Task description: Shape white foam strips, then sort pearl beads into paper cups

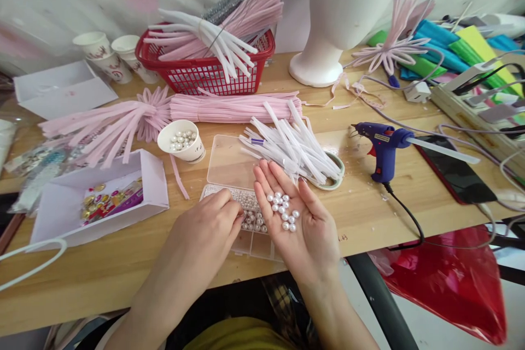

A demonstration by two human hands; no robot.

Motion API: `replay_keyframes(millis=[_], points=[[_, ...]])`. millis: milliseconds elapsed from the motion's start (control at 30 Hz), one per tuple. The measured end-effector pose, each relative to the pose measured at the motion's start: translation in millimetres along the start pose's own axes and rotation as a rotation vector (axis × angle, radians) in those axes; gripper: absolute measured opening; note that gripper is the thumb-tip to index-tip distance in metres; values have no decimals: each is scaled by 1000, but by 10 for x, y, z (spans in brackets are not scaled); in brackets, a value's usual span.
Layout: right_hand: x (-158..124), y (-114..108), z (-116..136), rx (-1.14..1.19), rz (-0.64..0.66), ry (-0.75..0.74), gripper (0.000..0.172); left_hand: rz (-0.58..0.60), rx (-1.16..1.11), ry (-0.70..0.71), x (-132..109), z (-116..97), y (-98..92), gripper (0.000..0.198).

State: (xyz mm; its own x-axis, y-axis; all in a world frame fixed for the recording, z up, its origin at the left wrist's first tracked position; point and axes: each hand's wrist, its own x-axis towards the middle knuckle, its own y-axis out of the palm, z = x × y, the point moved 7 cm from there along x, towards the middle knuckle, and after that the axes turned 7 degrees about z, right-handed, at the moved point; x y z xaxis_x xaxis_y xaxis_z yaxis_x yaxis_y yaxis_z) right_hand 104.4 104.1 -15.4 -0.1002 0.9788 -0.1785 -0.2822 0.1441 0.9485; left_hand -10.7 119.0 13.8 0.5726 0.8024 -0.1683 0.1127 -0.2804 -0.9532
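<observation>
My right hand (296, 217) lies palm up over the table's front edge, fingers stretched out, with several white pearl beads (283, 211) resting in the palm. My left hand (211, 224) is curled, its fingertips pinched down into a clear compartment box (250, 238) of pearls; what they hold is hidden. The box's open lid (225, 167) lies flat behind it. A paper cup (182, 141) with more pearls stands just beyond.
White pipe cleaners (293, 147) and pink bundles (229, 108) lie behind the box. A blue glue gun (383, 145) stands at the right, its cord trailing off the edge. A red basket (213, 71), white mannequin base (318, 68), white box of gems (109, 199) and phone (459, 172) surround.
</observation>
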Motion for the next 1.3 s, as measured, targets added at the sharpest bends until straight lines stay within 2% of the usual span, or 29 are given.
replay_keyframes(millis=[133,300,433,533,633,767,933,1033,1133,1300], points=[[3,4,1,-4,11,10,44,-20,-50,52,-18,8,-5,23],[17,0,-24,20,24,23,46,-230,-256,89,-124,29,-233,14],[32,38,-96,51,51,52,48,-372,-388,126,-190,-101,-373,12],[34,64,-162,52,59,79,50,-344,-479,207,-169,-249,-320,14],[31,82,-213,60,66,90,51,-305,-529,224,-157,-293,-246,15],[34,93,-238,86,74,91,49,-330,-499,157,-217,-170,-280,18],[51,65,-130,79,55,65,50,-376,-381,8,-274,144,-318,16],[66,19,-4,31,24,9,50,-266,-303,-6,-228,216,-185,14],[72,-6,87,-13,15,-43,50,-107,-245,54,-155,138,-28,20],[61,-11,125,-35,22,-46,50,102,-72,37,2,33,32,28]])
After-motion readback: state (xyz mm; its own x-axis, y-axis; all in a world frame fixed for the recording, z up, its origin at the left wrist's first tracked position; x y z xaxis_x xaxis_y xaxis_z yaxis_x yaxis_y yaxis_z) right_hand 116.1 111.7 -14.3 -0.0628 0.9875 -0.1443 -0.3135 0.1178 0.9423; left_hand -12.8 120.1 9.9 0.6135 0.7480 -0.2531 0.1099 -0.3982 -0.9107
